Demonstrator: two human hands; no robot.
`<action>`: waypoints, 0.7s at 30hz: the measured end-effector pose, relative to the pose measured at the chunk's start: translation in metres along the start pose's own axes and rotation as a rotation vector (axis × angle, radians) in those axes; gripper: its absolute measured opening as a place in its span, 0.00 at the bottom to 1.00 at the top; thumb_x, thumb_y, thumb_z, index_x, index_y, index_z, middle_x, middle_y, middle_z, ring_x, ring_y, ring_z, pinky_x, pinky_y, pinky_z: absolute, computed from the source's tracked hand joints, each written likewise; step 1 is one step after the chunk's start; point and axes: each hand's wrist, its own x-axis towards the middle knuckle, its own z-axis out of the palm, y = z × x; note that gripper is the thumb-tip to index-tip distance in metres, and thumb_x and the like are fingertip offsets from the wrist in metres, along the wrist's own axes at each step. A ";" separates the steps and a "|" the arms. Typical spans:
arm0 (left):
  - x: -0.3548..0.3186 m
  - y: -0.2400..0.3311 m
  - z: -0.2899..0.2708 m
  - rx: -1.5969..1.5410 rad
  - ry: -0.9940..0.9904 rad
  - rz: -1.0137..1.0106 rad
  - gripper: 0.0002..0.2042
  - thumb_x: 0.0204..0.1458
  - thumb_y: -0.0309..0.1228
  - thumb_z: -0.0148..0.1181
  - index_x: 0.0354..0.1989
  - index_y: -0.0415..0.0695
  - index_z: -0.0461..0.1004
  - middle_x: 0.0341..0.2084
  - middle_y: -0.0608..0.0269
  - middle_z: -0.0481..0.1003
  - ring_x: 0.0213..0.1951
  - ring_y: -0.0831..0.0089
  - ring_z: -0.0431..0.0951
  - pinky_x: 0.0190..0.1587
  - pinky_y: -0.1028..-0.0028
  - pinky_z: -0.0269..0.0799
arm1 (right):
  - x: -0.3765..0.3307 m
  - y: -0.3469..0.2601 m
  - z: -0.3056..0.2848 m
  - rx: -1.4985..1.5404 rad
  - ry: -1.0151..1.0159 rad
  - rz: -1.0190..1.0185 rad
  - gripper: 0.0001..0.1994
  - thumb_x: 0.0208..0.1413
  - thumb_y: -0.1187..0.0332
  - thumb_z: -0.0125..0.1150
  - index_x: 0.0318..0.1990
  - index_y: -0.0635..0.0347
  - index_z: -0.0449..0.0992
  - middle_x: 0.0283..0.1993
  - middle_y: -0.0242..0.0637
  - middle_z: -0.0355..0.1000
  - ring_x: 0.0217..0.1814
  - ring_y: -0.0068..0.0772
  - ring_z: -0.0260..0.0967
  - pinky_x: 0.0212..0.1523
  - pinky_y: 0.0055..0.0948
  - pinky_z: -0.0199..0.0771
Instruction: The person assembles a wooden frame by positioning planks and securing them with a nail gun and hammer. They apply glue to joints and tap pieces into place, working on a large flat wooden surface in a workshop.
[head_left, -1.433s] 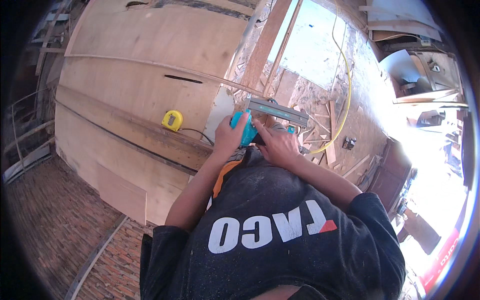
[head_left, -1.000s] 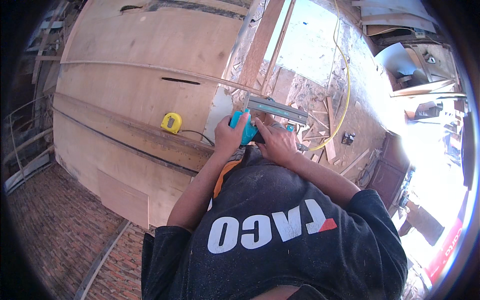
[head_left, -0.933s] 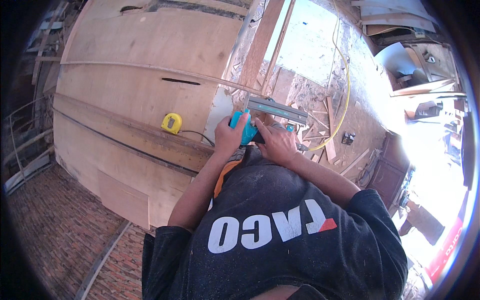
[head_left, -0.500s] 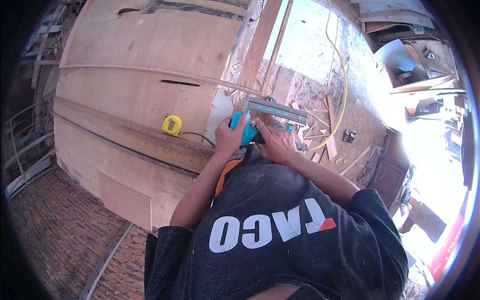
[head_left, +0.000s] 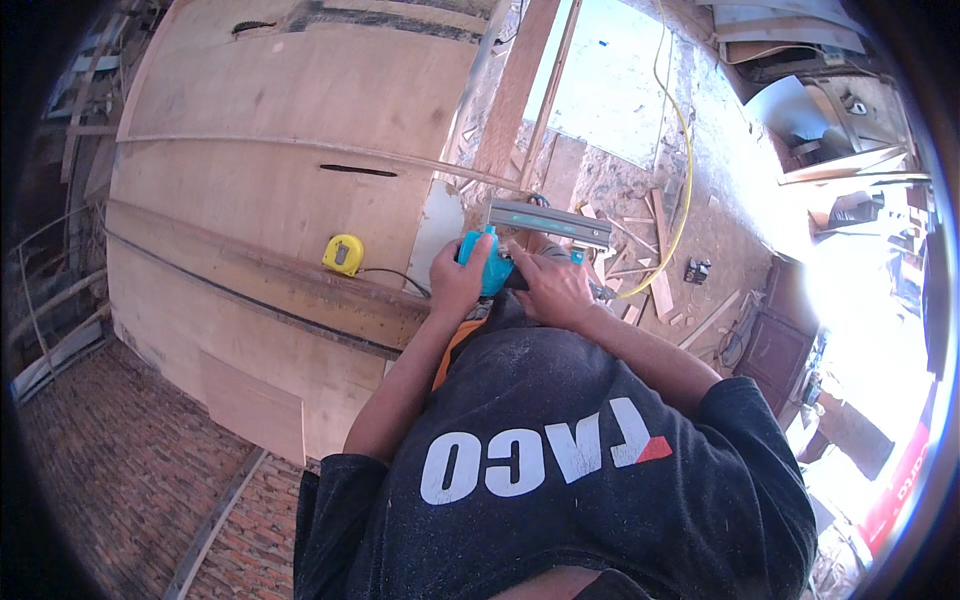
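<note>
Close in front of my body I hold a teal air nail gun (head_left: 484,268) with a long grey magazine lying crosswise beyond my fingers. My left hand (head_left: 455,276) is closed around the teal head, its thumb on top. My right hand (head_left: 556,286) is closed around the dark handle and partly hides it. A yellow air hose (head_left: 683,215) runs from the handle's end out to the right and away. On the wooden panel left of my left hand rests a yellow tape measure (head_left: 343,255).
A large plywood panel (head_left: 250,185) with wooden strips across it fills the left. A loose thin board (head_left: 255,405) lies on its near end, above a brick floor (head_left: 90,470). Wood offcuts (head_left: 660,255) litter the ground at right, beside a small dark object (head_left: 698,270).
Both hands keep their hold on the nail gun. The gun and its magazine have shifted very slightly; otherwise the scene looks the same.
</note>
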 end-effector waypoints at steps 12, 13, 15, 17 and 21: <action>-0.003 0.008 -0.013 -0.019 0.042 -0.020 0.29 0.61 0.55 0.68 0.42 0.31 0.82 0.32 0.45 0.84 0.36 0.58 0.85 0.43 0.60 0.78 | 0.011 -0.002 -0.006 -0.038 -0.021 -0.058 0.43 0.49 0.60 0.73 0.74 0.55 0.63 0.44 0.46 0.81 0.42 0.52 0.82 0.40 0.51 0.82; 0.001 0.005 -0.012 -0.025 0.048 -0.006 0.30 0.60 0.55 0.68 0.42 0.31 0.83 0.32 0.45 0.84 0.36 0.58 0.85 0.43 0.60 0.78 | 0.012 -0.004 -0.008 -0.045 -0.034 -0.043 0.43 0.49 0.60 0.73 0.75 0.55 0.63 0.44 0.46 0.81 0.42 0.52 0.82 0.40 0.51 0.82; 0.008 0.000 -0.012 -0.016 0.058 0.018 0.30 0.60 0.55 0.68 0.41 0.32 0.83 0.32 0.45 0.84 0.36 0.58 0.86 0.42 0.60 0.78 | 0.018 -0.010 -0.010 -0.058 -0.069 0.000 0.44 0.49 0.59 0.75 0.75 0.57 0.62 0.44 0.45 0.81 0.44 0.51 0.82 0.43 0.49 0.82; 0.014 -0.001 -0.014 0.019 0.058 0.039 0.30 0.60 0.55 0.68 0.42 0.32 0.83 0.32 0.44 0.84 0.37 0.57 0.86 0.42 0.59 0.78 | 0.022 -0.011 -0.010 -0.056 -0.070 0.012 0.45 0.49 0.59 0.75 0.75 0.57 0.62 0.44 0.44 0.80 0.45 0.51 0.82 0.45 0.49 0.82; 0.015 -0.004 -0.017 0.019 0.052 -0.002 0.31 0.60 0.56 0.67 0.42 0.32 0.83 0.32 0.41 0.84 0.38 0.53 0.86 0.43 0.57 0.78 | 0.025 -0.013 -0.005 -0.027 -0.051 0.008 0.44 0.50 0.60 0.74 0.76 0.51 0.60 0.48 0.48 0.81 0.47 0.54 0.82 0.44 0.51 0.83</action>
